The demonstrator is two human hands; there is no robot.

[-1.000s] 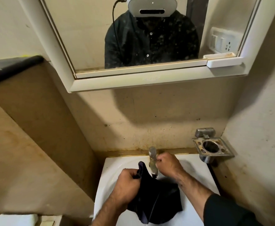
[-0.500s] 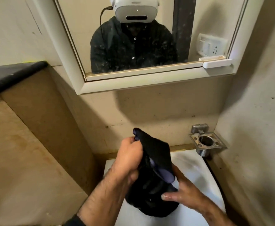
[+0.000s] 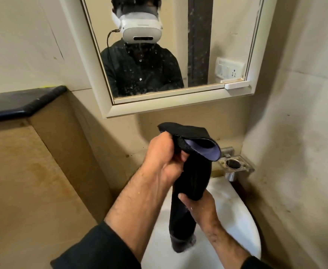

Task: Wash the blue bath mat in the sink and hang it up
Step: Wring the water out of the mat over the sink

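Observation:
The bath mat (image 3: 193, 179) is a dark, wet, bunched-up roll with a lilac underside showing at its folded top. It hangs upright over the white sink (image 3: 235, 216), its lower end dripping into the basin. My left hand (image 3: 167, 158) grips the mat near its top. My right hand (image 3: 200, 206) is wrapped around the mat's middle from the right side. The tap is hidden behind the mat.
A steel holder (image 3: 236, 165) is fixed to the wall right of the mat. A white-framed mirror (image 3: 178, 105) hangs above, reflecting a person in a dark shirt. A black ledge (image 3: 21, 102) tops the tiled partition on the left. The right wall stands close to the sink.
The mat has been lifted out of the basin and stretched into a vertical roll. My right hand left the tap and closed around the mat's middle; my left hand rose.

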